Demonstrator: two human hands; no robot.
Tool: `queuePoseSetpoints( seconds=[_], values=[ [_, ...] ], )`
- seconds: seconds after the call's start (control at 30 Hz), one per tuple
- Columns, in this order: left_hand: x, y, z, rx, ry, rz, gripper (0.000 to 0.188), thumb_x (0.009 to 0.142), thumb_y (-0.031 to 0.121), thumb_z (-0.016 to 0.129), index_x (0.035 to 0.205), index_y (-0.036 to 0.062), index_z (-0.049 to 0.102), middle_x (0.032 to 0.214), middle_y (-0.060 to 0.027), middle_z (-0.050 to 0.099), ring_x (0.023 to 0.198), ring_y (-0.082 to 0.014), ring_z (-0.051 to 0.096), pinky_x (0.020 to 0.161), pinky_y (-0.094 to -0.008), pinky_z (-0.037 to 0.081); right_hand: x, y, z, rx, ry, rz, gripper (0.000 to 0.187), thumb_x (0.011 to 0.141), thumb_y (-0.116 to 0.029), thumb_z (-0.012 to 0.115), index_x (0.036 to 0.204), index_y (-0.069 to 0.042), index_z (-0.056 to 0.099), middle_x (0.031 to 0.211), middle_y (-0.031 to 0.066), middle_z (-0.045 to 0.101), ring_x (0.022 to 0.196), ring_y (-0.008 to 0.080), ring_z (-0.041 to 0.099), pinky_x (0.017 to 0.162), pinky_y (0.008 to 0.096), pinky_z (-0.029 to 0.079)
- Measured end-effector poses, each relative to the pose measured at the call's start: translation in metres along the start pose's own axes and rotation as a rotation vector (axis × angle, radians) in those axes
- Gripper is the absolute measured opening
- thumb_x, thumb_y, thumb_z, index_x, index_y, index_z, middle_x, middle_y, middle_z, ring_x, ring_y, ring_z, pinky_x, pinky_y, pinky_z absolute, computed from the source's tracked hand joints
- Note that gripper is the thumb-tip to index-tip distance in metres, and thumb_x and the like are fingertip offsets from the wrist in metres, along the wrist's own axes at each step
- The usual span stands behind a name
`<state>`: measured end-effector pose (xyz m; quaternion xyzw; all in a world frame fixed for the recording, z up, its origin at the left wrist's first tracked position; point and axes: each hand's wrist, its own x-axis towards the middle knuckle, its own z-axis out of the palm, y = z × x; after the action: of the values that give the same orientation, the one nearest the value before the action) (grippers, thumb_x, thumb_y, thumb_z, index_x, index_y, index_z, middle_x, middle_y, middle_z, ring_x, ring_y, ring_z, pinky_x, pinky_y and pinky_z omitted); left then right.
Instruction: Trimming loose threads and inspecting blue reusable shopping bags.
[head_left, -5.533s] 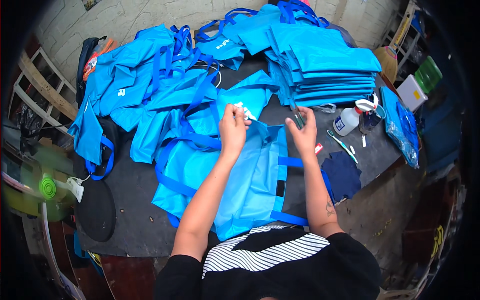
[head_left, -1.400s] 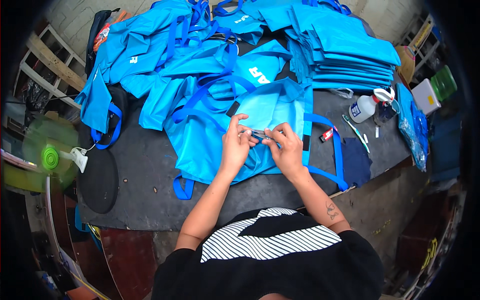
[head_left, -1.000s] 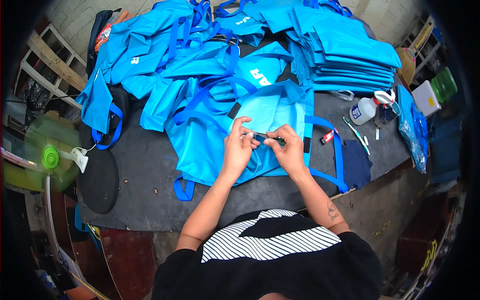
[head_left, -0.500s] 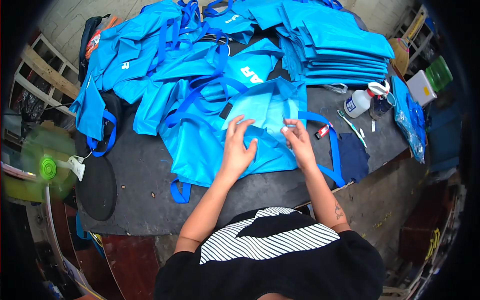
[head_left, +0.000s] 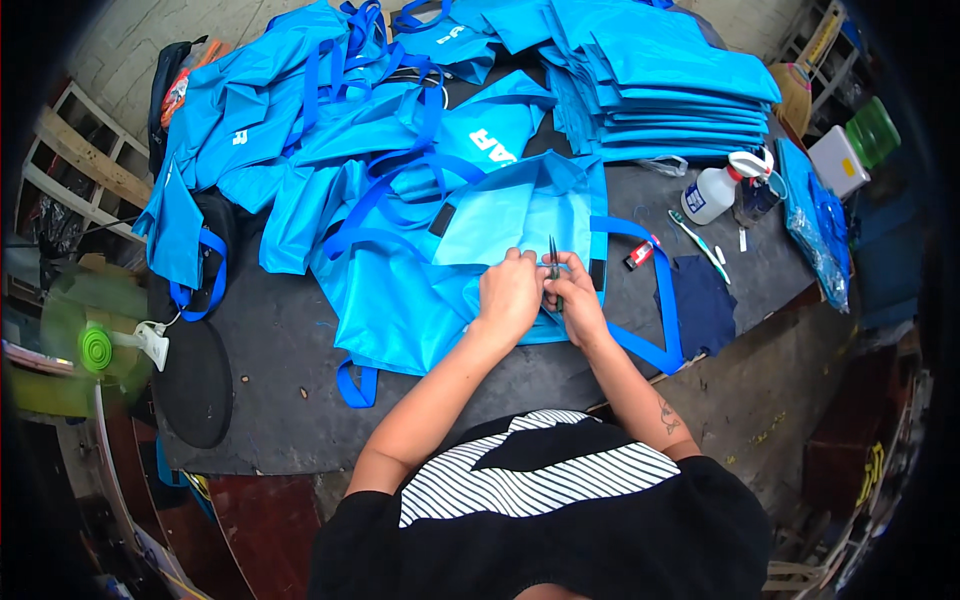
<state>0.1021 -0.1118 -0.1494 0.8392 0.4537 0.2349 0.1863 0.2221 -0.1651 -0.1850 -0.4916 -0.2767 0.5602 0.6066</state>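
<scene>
Moved: your hands, flat and apart before, now meet at the bag [head_left: 420, 300] hem.
Left hand [head_left: 508, 292]: pinches fabric.
Right hand [head_left: 575, 295]: grips snips [head_left: 553, 258], pointing away from you.

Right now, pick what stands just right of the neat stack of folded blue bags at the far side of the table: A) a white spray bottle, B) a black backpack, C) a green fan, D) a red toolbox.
A: the white spray bottle stands on the dark table just right of the stack of folded blue bags; the green fan is far off at the left edge.
</scene>
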Motion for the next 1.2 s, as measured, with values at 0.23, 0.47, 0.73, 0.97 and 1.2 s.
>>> queuePoseSetpoints(
  seconds=[0.23, 0.47, 0.73, 0.97, 1.2],
  values=[
    [0.012, -0.028, 0.000, -0.585, 0.018, -0.253, 0.021, 0.093, 0.016, 0.055, 0.080, -0.0006, 0.056, 0.072, -0.0134, 0.063, 0.061, -0.0220, 0.068, 0.053, -0.0313, 0.052, 0.007, -0.012, -0.004, -0.409, 0.146, -0.306, 0.027, 0.084, -0.013, 0.061, 0.108, -0.005, 0.051, 0.092, 0.0059, 0.058, 0.066, 0.0145, 0.053, 0.058, 0.0293, 0.043],
    [0.010, -0.023, -0.010, -0.758, 0.018, -0.342, 0.017, 0.099, 0.016, 0.045, 0.092, 0.0007, 0.047, 0.078, -0.0141, 0.062, 0.068, -0.0203, 0.069, 0.054, -0.0284, 0.054, -0.013, -0.048, 0.022, -1.233, 0.178, -0.558, 0.020, 0.076, -0.021, 0.073, 0.088, -0.007, 0.064, 0.093, 0.0083, 0.054, 0.074, 0.0285, 0.061, 0.065, 0.0392, 0.048],
    [0.007, -0.017, -0.010, -0.729, 0.051, -0.272, 0.015, 0.098, 0.015, 0.046, 0.090, 0.0019, 0.047, 0.069, -0.0192, 0.060, 0.065, -0.0295, 0.067, 0.053, -0.0386, 0.049, -0.004, -0.050, 0.032, -1.356, 0.178, -0.748, 0.015, 0.072, -0.016, 0.075, 0.080, -0.007, 0.066, 0.091, 0.0069, 0.054, 0.067, 0.0259, 0.060, 0.059, 0.0385, 0.046],
    [0.007, -0.020, -0.015, -0.732, 0.030, -0.335, 0.013, 0.098, 0.015, 0.046, 0.093, 0.0027, 0.049, 0.079, -0.0128, 0.063, 0.068, -0.0178, 0.066, 0.063, -0.0295, 0.054, -0.007, -0.056, 0.027, -0.960, 0.275, -0.563, 0.019, 0.075, -0.016, 0.073, 0.090, -0.005, 0.066, 0.090, 0.0053, 0.054, 0.070, 0.0148, 0.055, 0.058, 0.0319, 0.043],
    [0.001, -0.036, -0.012, -0.608, -0.017, -0.056, 0.033, 0.074, 0.001, 0.066, 0.105, 0.0125, 0.070, 0.094, -0.0075, 0.056, 0.094, -0.0206, 0.057, 0.078, -0.0313, 0.050, -0.013, -0.051, -0.019, -0.865, 0.193, -0.387, 0.021, 0.076, -0.014, 0.071, 0.093, -0.001, 0.066, 0.085, 0.0053, 0.057, 0.076, 0.0132, 0.051, 0.068, 0.0262, 0.039]
  ],
)
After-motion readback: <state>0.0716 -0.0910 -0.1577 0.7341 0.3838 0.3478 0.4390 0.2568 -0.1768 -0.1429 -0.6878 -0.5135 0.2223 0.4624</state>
